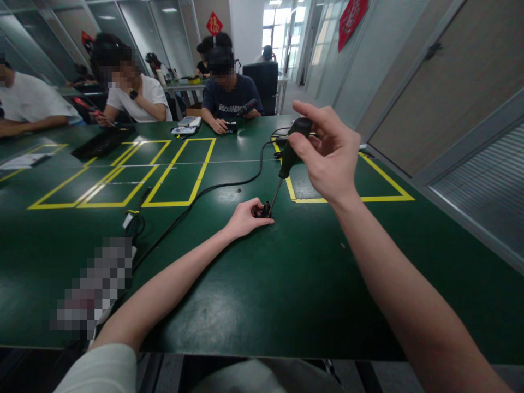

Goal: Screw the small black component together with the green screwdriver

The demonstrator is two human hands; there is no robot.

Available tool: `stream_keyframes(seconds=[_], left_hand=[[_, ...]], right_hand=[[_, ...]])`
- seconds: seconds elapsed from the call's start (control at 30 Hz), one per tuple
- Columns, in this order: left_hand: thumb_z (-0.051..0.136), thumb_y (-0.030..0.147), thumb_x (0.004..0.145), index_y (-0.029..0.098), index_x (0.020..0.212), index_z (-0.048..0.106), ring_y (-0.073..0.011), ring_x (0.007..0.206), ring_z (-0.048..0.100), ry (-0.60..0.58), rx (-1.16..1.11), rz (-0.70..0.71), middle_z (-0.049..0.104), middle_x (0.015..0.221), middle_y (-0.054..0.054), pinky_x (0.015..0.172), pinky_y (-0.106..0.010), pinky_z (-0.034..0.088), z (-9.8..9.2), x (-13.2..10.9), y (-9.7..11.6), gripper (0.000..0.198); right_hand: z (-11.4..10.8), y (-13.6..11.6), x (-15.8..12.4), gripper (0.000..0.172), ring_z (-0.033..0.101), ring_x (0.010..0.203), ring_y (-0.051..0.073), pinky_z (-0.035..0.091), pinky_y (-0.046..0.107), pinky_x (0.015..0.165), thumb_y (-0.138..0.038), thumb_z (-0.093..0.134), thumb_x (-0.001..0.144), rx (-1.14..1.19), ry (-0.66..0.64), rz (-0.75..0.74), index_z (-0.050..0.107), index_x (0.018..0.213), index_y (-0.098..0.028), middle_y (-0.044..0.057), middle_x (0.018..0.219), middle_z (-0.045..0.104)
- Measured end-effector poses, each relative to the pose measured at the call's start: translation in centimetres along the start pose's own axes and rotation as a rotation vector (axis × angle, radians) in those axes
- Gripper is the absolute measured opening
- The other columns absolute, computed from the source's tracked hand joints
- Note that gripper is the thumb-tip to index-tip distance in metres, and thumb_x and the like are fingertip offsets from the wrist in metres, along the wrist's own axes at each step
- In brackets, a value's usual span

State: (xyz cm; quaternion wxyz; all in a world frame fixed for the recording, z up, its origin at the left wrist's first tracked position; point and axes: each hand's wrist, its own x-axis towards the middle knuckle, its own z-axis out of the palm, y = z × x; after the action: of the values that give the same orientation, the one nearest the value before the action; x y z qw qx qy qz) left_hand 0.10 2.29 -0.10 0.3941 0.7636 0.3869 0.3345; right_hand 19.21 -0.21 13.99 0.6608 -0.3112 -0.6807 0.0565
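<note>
My right hand is closed around the dark handle of a screwdriver, its index finger lifted away near the top of the handle. The screwdriver leans, with its thin shaft running down to a small black part on the green table. My left hand pinches that part between thumb and fingers and rests low over the tabletop. Exactly where the screwdriver's tip meets the part is too small to tell. Some of the part is hidden behind my left fingers.
A black cable snakes across the green table. Yellow tape marks rectangles on it. A blurred-out object lies by my left arm. Across the table a person in a dark shirt handles a tool; others sit further left.
</note>
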Motion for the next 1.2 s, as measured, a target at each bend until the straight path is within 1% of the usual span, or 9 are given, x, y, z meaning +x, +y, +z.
stream_keyframes(seconds=[0.13, 0.3, 0.4, 0.5, 0.67, 0.83, 1.0, 1.1, 1.2], left_hand=[[0.09, 0.041, 0.065, 0.019, 0.076, 0.054, -0.0131, 0.066, 0.051, -0.003, -0.007, -0.002, 0.06, 0.072, 0.004, 0.066, -0.027, 0.039, 0.0, 0.1, -0.2, 0.044], [0.091, 0.04, 0.064, 0.019, 0.076, 0.052, -0.0127, 0.065, 0.05, 0.001, -0.005, 0.0, 0.059, 0.071, 0.005, 0.065, -0.026, 0.039, 0.0, 0.1, -0.2, 0.045], [0.09, 0.041, 0.065, 0.019, 0.077, 0.053, -0.0129, 0.065, 0.051, -0.009, -0.012, -0.006, 0.059, 0.072, 0.004, 0.065, -0.026, 0.039, 0.1, 0.1, -0.3, 0.044], [0.089, 0.043, 0.066, 0.019, 0.077, 0.054, -0.0135, 0.065, 0.051, -0.013, -0.016, -0.018, 0.06, 0.072, 0.003, 0.064, -0.026, 0.038, 0.1, 0.0, -0.2, 0.043], [0.09, 0.042, 0.064, 0.019, 0.076, 0.054, -0.0135, 0.066, 0.05, -0.007, -0.006, -0.015, 0.06, 0.072, 0.004, 0.065, -0.027, 0.038, 0.0, 0.1, -0.1, 0.043], [0.09, 0.042, 0.064, 0.02, 0.075, 0.053, -0.0134, 0.067, 0.05, -0.012, -0.027, -0.012, 0.058, 0.072, 0.004, 0.066, -0.027, 0.039, 0.1, 0.2, -0.2, 0.044], [0.09, 0.044, 0.064, 0.02, 0.076, 0.052, -0.0137, 0.067, 0.05, -0.012, -0.03, -0.01, 0.057, 0.071, 0.005, 0.066, -0.027, 0.039, 0.1, 0.1, -0.2, 0.046], [0.09, 0.044, 0.065, 0.02, 0.076, 0.052, -0.014, 0.067, 0.051, -0.015, -0.038, -0.009, 0.057, 0.071, 0.005, 0.066, -0.027, 0.04, 0.1, 0.1, -0.2, 0.046], [0.09, 0.045, 0.065, 0.02, 0.076, 0.052, -0.0146, 0.068, 0.052, -0.017, -0.027, -0.013, 0.057, 0.071, 0.004, 0.067, -0.028, 0.041, 0.1, 0.1, -0.1, 0.047]], right_hand=[[0.1, -0.1, 0.0, 0.035, 0.075, 0.095, 0.019, 0.067, 0.039, 0.09, -0.055, 0.06, 0.095, 0.074, -0.052, 0.023, 0.068, 0.122, -0.034, 0.003, 0.107, 0.076], [0.1, -0.4, 0.0, 0.03, 0.071, 0.101, 0.019, 0.066, 0.033, 0.082, -0.051, 0.074, 0.087, -0.069, 0.092, -0.03, 0.074, 0.11, -0.032, 0.005, 0.116, 0.071], [0.0, -0.3, 0.1, 0.031, 0.072, 0.097, 0.019, 0.065, 0.036, 0.086, -0.053, 0.067, 0.091, -0.047, 0.064, -0.017, 0.072, 0.116, -0.034, 0.004, 0.108, 0.074], [-0.2, -0.4, 0.2, 0.03, 0.072, 0.096, 0.02, 0.065, 0.039, 0.088, -0.054, 0.061, 0.095, -0.028, 0.046, -0.005, 0.073, 0.112, -0.033, 0.003, 0.105, 0.075], [0.1, -0.9, 0.1, 0.031, 0.072, 0.099, 0.02, 0.065, 0.034, 0.081, -0.049, 0.076, 0.084, -0.063, 0.074, 0.0, 0.075, 0.11, -0.031, 0.004, 0.112, 0.073], [0.2, -1.1, 0.0, 0.035, 0.073, 0.107, 0.021, 0.064, 0.04, 0.095, -0.053, 0.061, 0.094, 0.006, -0.019, 0.013, 0.071, 0.119, -0.03, 0.004, 0.115, 0.076], [0.3, -1.2, -0.1, 0.033, 0.072, 0.102, 0.021, 0.066, 0.035, 0.085, -0.048, 0.075, 0.085, -0.059, 0.058, -0.005, 0.075, 0.113, -0.031, 0.004, 0.113, 0.073], [0.2, -1.1, 0.0, 0.03, 0.074, 0.098, 0.021, 0.066, 0.039, 0.086, -0.05, 0.067, 0.092, 0.017, 0.013, -0.002, 0.073, 0.116, -0.034, 0.003, 0.107, 0.076], [0.1, -1.1, 0.1, 0.028, 0.073, 0.104, 0.022, 0.066, 0.036, 0.085, -0.054, 0.063, 0.093, -0.027, 0.012, -0.023, 0.075, 0.11, -0.035, 0.004, 0.11, 0.076]])
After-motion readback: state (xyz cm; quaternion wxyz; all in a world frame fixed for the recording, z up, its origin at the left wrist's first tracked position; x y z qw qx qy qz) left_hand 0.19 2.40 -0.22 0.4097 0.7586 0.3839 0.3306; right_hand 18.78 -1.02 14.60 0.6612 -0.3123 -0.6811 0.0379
